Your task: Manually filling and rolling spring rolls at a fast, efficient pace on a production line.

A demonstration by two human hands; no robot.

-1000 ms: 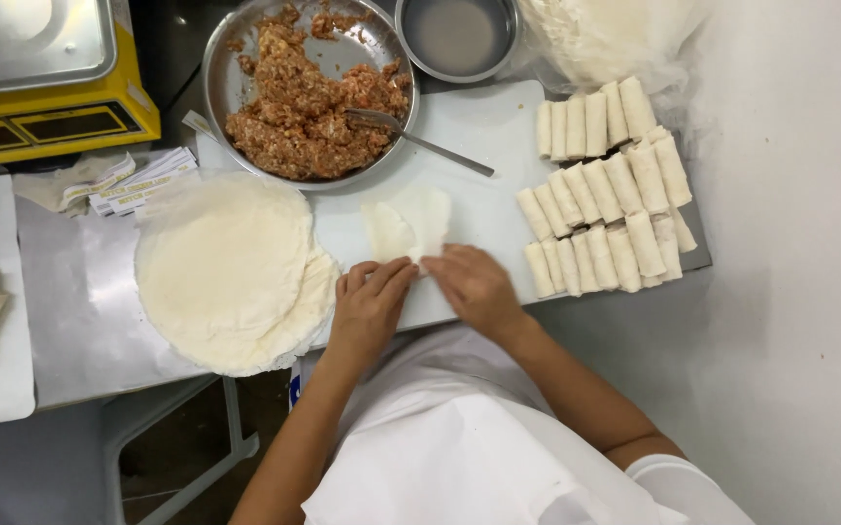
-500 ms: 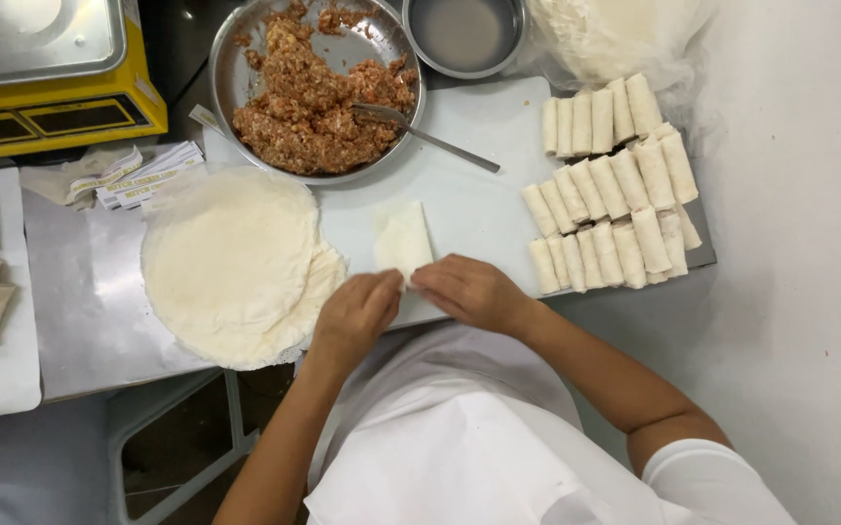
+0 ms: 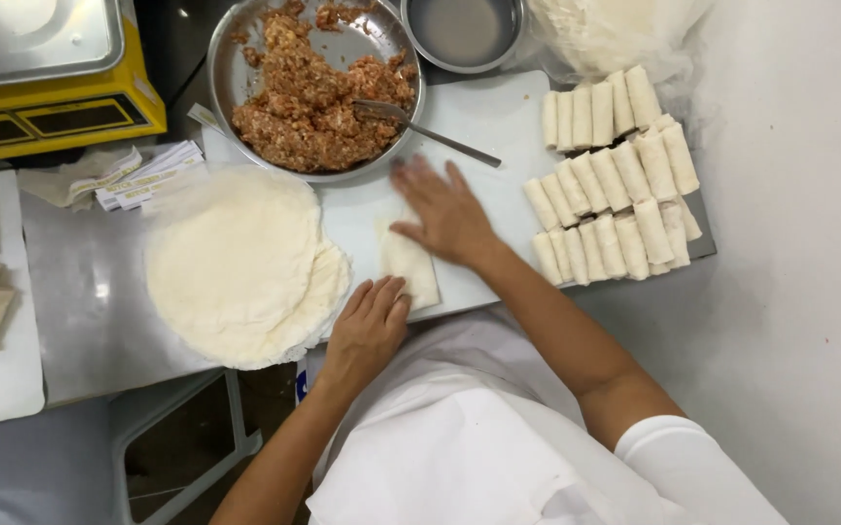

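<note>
While the left hand (image 3: 367,326) pins the half-rolled wrapper (image 3: 409,267) flat-palmed at the board's (image 3: 508,112) six o'clock, the right hand (image 3: 445,209) lies open on its top edge — rolling stage; finishing needs even forward pressure.

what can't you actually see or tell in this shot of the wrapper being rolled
Head view, the only one:
- Roll: its filling is hidden inside the wrapper, and the right hand covers its far end.
- Left hand: its fingertips hide the roll's near corner.
- Small metal bowl: cut off by the top edge; contents unclear.
- Yellow scale: cut off at the top left.
- Spoon: its tip is buried in the meat filling.
</note>
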